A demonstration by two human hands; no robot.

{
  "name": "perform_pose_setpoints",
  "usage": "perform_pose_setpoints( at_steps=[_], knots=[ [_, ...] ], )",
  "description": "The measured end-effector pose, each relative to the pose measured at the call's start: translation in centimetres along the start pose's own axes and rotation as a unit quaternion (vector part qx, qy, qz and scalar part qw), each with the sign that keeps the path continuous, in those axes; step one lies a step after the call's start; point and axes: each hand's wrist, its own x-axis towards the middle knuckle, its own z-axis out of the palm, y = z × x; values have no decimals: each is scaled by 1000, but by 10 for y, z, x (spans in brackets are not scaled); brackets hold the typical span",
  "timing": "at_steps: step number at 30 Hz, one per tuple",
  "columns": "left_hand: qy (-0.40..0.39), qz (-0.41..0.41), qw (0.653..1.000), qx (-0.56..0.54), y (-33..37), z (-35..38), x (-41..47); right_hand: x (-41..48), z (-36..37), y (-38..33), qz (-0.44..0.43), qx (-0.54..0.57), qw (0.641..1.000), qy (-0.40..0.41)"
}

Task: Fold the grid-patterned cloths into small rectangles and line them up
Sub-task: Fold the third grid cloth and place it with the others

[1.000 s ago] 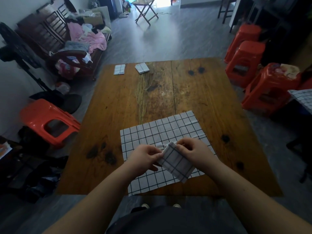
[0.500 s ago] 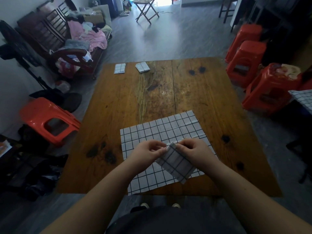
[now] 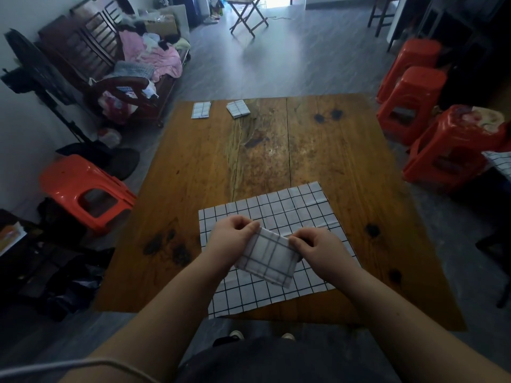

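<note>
Head view: both hands are raised over the near, 6 o'clock part of the wooden counter (image 3: 318, 150), with a small folded cloth (image 3: 266, 257) stretched between them. The left hand (image 3: 232, 239) has its fingers curled in and pinches the cloth's far left corner. The right hand (image 3: 318, 250), fingers likewise curled, pinches the far right corner. The grid-patterned piece is tilted, its free near corner pointing toward 5 o'clock.

Directly beneath the hands a larger grid cloth (image 3: 290, 208) lies spread flat on the counter. Its near edge reaches the counter's 6 o'clock rim and its far right corner points toward 1 o'clock.

At the far rim, about 11 o'clock from the counter's centre, two finished pieces lie side by side but apart. One is the left folded rectangle (image 3: 201, 110). The other is the right folded rectangle (image 3: 238, 108), which is turned slightly askew.

Off the counter, a red stool (image 3: 80, 186) stands at 9 o'clock. Three more red stools (image 3: 412, 92) are grouped from 1 to 3 o'clock. Another grid-patterned cloth (image 3: 500, 164) shows at the frame's edge at 3 o'clock. A wooden bench (image 3: 110, 59) heaped with clothes stands at 10 o'clock.
</note>
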Motion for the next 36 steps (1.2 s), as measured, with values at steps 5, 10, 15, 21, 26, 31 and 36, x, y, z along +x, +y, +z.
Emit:
perform_pose_setpoints(
  at_steps=[5,10,15,21,26,31,36],
  knots=[
    [47,-7,999,-16,-4,-25,-1,6,-7,14,22,-25,999,4],
    [30,0,999,24,-6,-36,-11,16,7,-3,-37,-48,998,27],
    [4,12,998,63,-18,-46,-24,25,46,-46,-103,-21,990,-91],
    [71,1,997,34,-46,-75,-45,35,88,-77,-113,-56,980,-155],
    [171,-30,985,6,-84,-112,-63,37,119,-99,-113,-61,973,-193],
    [276,-42,959,-48,-132,-173,-93,37,155,-121,-101,-57,966,-229],
    [310,-53,944,-103,-180,-238,-136,32,212,-163,-105,-90,972,-192]
  ],
)
